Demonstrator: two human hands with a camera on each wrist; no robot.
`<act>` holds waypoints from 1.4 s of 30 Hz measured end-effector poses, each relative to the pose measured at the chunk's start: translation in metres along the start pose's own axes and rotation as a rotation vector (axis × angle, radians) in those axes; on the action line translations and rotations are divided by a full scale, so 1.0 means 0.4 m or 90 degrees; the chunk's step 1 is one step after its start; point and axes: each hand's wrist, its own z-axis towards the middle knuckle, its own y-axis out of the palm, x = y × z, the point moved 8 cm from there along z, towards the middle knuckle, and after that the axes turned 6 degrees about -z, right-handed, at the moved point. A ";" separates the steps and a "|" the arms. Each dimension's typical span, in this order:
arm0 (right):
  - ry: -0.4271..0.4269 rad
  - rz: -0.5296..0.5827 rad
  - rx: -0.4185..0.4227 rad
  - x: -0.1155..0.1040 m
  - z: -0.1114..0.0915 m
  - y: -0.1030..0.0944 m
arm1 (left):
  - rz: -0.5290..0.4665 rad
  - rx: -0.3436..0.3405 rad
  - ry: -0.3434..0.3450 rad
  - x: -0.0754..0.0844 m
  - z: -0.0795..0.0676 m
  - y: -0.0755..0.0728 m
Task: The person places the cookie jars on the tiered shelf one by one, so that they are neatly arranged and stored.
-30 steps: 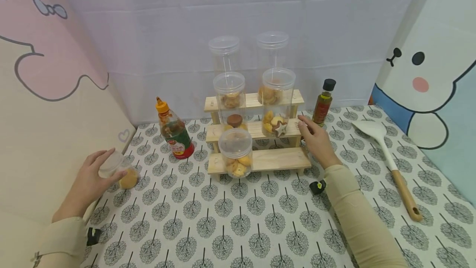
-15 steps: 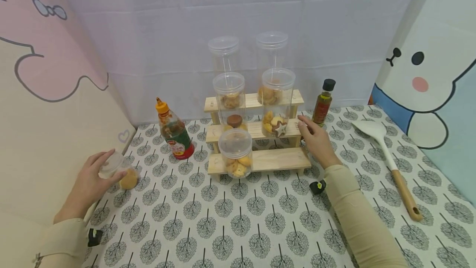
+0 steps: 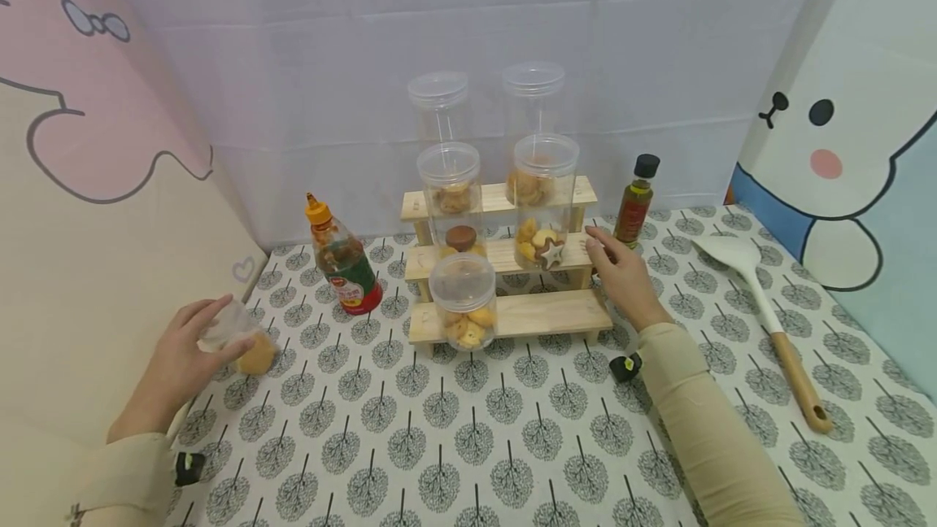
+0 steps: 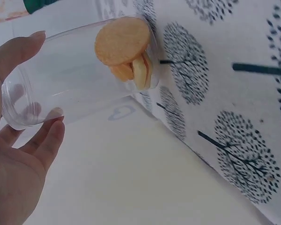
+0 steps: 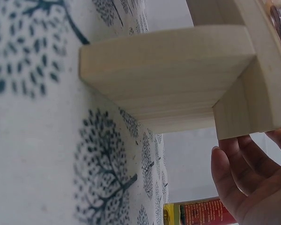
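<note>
My left hand [image 3: 179, 356] grips a clear plastic jar [image 4: 70, 75] near its lid end, thumb on one side and fingers on the other. The jar is tilted over the cloth at the left edge, with a round biscuit [image 4: 123, 41] and a few other cookies at its bottom. My right hand [image 3: 622, 275] rests its fingertips against the right end of the middle tier of a wooden stand [image 3: 549, 314]. In the right wrist view some fingertips go out of sight behind the stand's wood [image 5: 243, 112].
Several lidded cookie jars stand on the stand, one jar [image 3: 464, 299] on the lowest tier's left. A sauce bottle [image 3: 344, 267] is left of it, an oil bottle [image 3: 634, 206] right. A white spatula with a wooden handle [image 3: 798, 381] lies far right. Cloth walls surround the table.
The jar in my left hand has shifted slightly to the right and tips a little differently. My right hand stays at the stand's end.
</note>
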 end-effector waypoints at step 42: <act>-0.013 -0.004 0.000 -0.006 0.004 0.002 | -0.080 -0.149 0.507 0.683 -0.098 0.249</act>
